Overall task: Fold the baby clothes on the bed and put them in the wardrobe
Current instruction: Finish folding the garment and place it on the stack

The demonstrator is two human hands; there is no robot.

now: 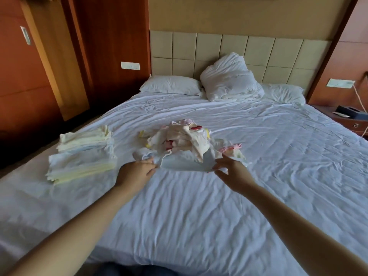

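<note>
Both arms reach out over the white bed. The left hand pinches the left edge of a pale garment and the right hand pinches its right edge, so it is spread between them. The garment lies against the near side of the pile of unfolded baby clothes in the middle of the bed, and folded stacks sit to the left, near the bed's edge.
</note>
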